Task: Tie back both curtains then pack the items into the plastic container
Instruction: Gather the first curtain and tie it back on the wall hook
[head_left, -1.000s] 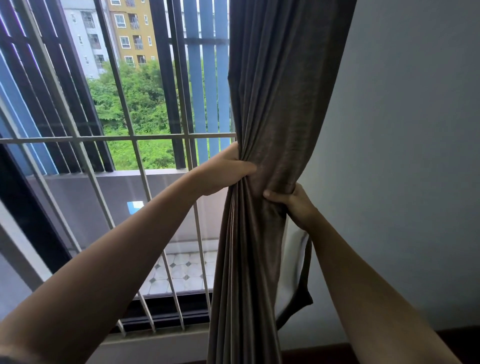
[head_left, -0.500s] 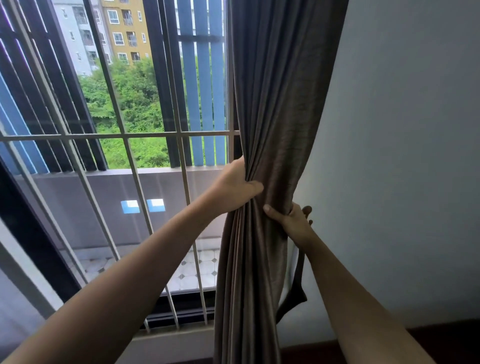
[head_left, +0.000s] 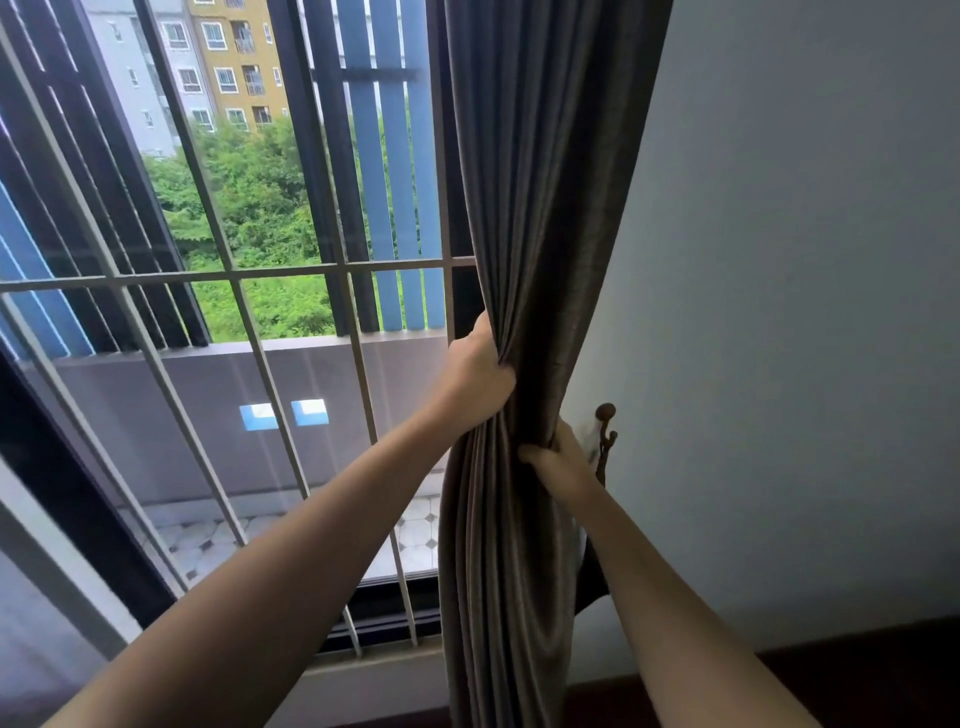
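A dark grey-brown curtain (head_left: 540, 208) hangs bunched at the right side of the window, next to the wall. My left hand (head_left: 475, 371) grips the curtain's left edge at mid-height. Lower down, my right hand (head_left: 558, 457) wraps the gathered folds from the right side. A brown wall hook (head_left: 604, 436) with round knobs sticks out just behind my right hand. A dark strip of fabric (head_left: 592, 577) hangs behind my right forearm; what it is cannot be told. No plastic container is in view.
White metal window bars (head_left: 244, 312) cover the glass on the left. Beyond them are a balcony ledge, trees and buildings. A plain grey wall (head_left: 779, 312) fills the right side, with dark skirting (head_left: 857, 670) at the bottom right.
Both hands have pushed the bunched curtain further right toward the wall. The wall hook has come into view behind my right hand.
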